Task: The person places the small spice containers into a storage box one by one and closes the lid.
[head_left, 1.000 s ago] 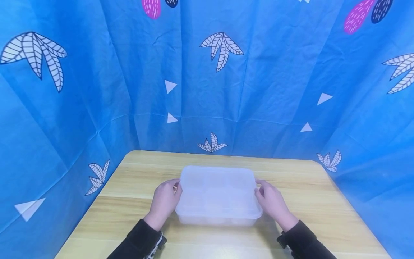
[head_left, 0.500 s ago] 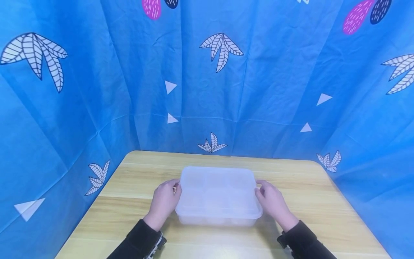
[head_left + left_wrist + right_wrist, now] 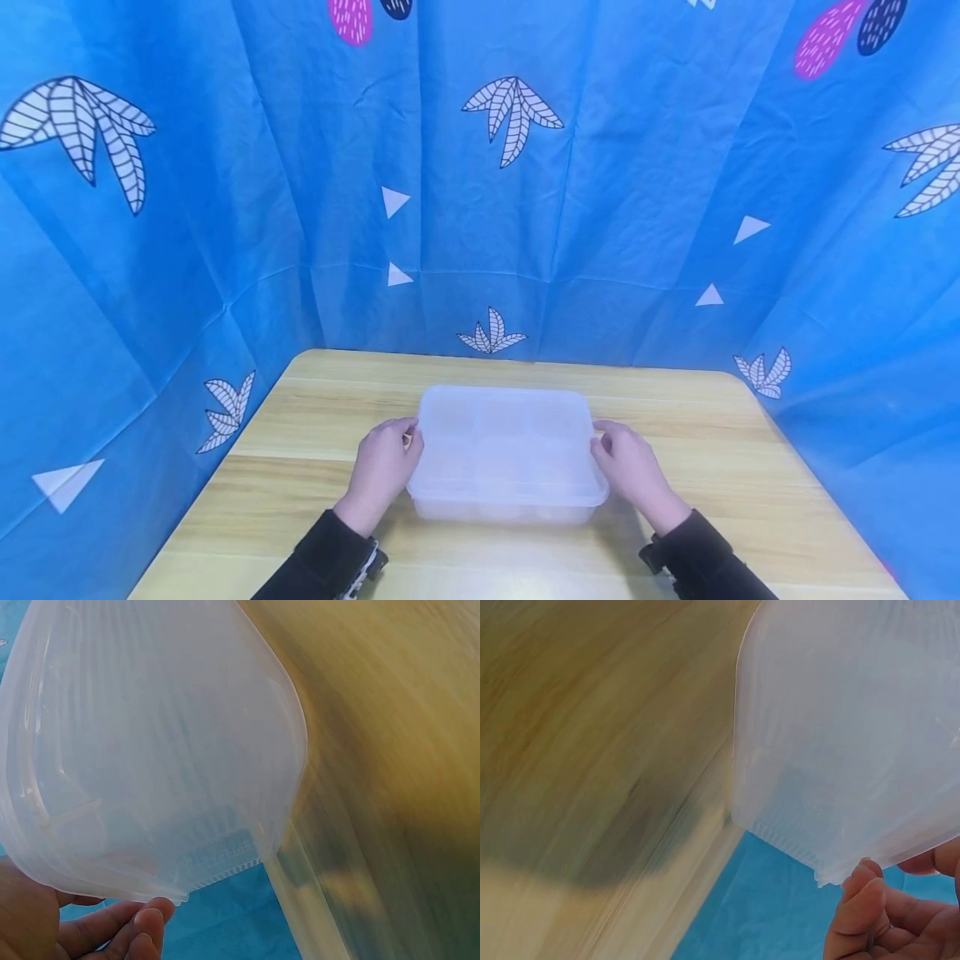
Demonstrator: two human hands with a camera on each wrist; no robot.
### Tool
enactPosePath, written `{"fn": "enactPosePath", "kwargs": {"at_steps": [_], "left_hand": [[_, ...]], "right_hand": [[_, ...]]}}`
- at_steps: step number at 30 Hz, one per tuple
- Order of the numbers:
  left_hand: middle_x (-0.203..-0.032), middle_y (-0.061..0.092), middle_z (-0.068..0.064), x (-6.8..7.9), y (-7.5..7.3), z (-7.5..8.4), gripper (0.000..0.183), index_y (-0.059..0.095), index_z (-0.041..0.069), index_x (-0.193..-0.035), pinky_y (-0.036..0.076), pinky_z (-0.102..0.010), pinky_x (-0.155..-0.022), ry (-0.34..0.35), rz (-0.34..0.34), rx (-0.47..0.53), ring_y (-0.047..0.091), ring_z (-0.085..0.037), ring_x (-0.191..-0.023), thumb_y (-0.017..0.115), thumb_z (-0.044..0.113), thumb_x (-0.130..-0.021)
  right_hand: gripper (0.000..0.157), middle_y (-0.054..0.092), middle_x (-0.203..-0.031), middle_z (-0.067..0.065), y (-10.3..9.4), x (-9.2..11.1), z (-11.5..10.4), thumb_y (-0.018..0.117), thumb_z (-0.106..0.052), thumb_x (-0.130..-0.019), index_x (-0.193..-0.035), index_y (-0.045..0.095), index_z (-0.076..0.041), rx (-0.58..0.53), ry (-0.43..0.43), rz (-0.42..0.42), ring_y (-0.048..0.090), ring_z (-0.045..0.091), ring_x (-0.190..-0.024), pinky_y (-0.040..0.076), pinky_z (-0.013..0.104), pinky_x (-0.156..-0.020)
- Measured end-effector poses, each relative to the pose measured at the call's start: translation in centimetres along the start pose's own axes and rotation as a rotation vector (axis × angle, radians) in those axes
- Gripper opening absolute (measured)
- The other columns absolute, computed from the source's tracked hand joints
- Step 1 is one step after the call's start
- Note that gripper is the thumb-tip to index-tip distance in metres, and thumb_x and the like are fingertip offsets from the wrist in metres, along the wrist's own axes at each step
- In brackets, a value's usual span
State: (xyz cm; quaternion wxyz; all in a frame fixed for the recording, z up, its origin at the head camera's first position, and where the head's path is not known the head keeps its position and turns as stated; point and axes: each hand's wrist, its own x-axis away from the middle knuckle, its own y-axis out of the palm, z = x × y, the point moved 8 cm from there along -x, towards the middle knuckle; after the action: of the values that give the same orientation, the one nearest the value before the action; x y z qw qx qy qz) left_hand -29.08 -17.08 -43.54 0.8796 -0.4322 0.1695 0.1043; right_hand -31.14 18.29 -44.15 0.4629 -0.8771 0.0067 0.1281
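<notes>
A translucent white plastic storage box (image 3: 510, 454) with a lid is at the middle of the wooden table, its long side toward me. Faint divisions show through the lid. My left hand (image 3: 381, 467) holds its left end, and my right hand (image 3: 634, 468) holds the right end. In the left wrist view, curled fingers (image 3: 154, 922) sit at the rim beside the ribbed box wall (image 3: 165, 735). Likewise, the right wrist view has fingertips (image 3: 862, 896) at the lid's edge. The box's contents, if any, cannot be made out.
Light wooden table (image 3: 315, 400) surface extends around the box. A blue patterned curtain (image 3: 495, 217) hangs behind the table and along both sides. Black sleeves (image 3: 318, 558) cover both forearms.
</notes>
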Motion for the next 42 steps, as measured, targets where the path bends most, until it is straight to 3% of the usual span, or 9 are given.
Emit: {"fn": "enactPosePath", "kwargs": {"at_steps": [13, 42], "left_hand": [[-0.101, 0.072, -0.019, -0.19, -0.31, 0.22, 0.027, 0.071, -0.007, -0.114, 0.058, -0.045, -0.079, 0.016, 0.017, -0.009, 0.069, -0.031, -0.091, 0.063, 0.01, -0.094], [-0.099, 0.072, -0.018, 0.12, 0.2, 0.01, 0.027, 0.071, -0.007, -0.114, 0.059, -0.043, -0.077, 0.027, 0.014, -0.009, 0.069, -0.029, -0.089, 0.064, 0.009, -0.094]], "right_hand": [[0.036, 0.061, -0.076, 0.003, -0.53, -0.21, -0.13, 0.06, -0.011, -0.095, -0.126, 0.062, 0.008, -0.045, 0.008, 0.024, 0.052, 0.014, -0.063, 0.049, 0.03, -0.059], [0.038, 0.059, -0.08, 0.005, 0.44, 0.15, 0.39, 0.056, -0.01, -0.096, -0.129, 0.059, 0.009, -0.035, 0.031, 0.02, 0.051, 0.015, -0.066, 0.048, 0.031, -0.061]]}}
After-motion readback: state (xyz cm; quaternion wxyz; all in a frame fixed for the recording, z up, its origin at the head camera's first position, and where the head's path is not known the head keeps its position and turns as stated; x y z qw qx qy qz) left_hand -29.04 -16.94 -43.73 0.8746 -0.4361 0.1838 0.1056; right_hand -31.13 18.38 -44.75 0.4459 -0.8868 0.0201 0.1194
